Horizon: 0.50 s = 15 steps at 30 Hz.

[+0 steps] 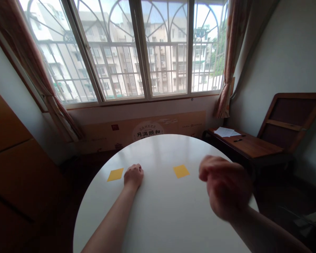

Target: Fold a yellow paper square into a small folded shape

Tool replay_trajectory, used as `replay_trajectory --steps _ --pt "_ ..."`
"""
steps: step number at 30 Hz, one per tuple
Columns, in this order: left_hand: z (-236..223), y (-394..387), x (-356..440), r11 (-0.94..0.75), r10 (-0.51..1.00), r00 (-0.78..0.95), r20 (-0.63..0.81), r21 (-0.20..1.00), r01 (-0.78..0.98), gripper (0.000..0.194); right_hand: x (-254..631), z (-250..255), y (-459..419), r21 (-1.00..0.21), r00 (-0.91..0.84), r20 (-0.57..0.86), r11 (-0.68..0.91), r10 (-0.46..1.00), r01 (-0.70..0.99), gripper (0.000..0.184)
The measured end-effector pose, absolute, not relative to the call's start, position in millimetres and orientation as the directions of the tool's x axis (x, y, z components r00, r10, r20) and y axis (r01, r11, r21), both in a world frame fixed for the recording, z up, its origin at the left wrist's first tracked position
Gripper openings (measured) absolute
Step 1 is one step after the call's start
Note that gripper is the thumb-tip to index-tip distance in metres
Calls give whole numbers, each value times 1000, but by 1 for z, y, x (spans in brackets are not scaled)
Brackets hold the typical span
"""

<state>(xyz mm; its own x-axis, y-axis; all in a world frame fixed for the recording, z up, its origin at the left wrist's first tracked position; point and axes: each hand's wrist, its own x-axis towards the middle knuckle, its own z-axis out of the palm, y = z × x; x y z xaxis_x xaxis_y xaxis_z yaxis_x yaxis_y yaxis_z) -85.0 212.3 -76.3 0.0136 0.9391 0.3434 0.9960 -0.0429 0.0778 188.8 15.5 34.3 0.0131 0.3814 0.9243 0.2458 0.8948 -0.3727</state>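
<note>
My left hand (133,175) rests on the white round table (163,214), its fingers curled into a loose fist. Just to its left lies a yellow square of paper (115,174), close to the knuckles but apart from them. A second yellow paper square (181,171) lies flat between my two hands. My right hand (226,188) is raised above the table's right side, near the camera and blurred. Its fingers are folded in like a fist, and no object shows in it. Both palms are hidden from view.
At the right stands a low wooden bench (250,144) with white papers (225,132) and a small dark item (237,140) on it. A printed cardboard panel (102,133) leans below the barred window (163,52). An orange-brown cabinet (13,158) fills the left side.
</note>
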Motion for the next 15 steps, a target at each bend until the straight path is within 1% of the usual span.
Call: replay_trajectory --steps 1,2,3,4,5,7,9,12,15 --pt "-76 213 -84 -37 941 10 338 73 997 26 192 31 41 -421 40 902 855 430 303 28" --pt "-76 213 -82 -33 943 9 333 68 997 25 196 25 66 -481 -9 850 781 527 398 27" --pt "-76 214 -80 -29 944 7 329 62 998 25 201 17 89 -525 -83 756 677 649 516 30" --pt "-76 215 -77 -25 946 6 325 55 998 24 207 7 109 -538 -149 616 551 774 637 34" --pt "-76 216 -75 -20 947 4 321 48 999 24 213 -5 126 -542 -159 541 487 826 684 35" --pt "-75 219 -72 -5 950 -8 311 41 999 24 225 -32 149 -539 -152 439 395 885 744 36" --pt "-74 222 -73 7 955 -21 294 47 999 25 236 -56 161 -521 -190 323 342 927 782 37" --pt "-71 223 -80 -9 966 -9 258 67 998 27 248 -77 166 -484 -237 189 300 953 822 45" --pt "-70 221 -84 -56 976 39 216 73 996 29 253 -83 167 -445 -278 110 298 954 845 54"
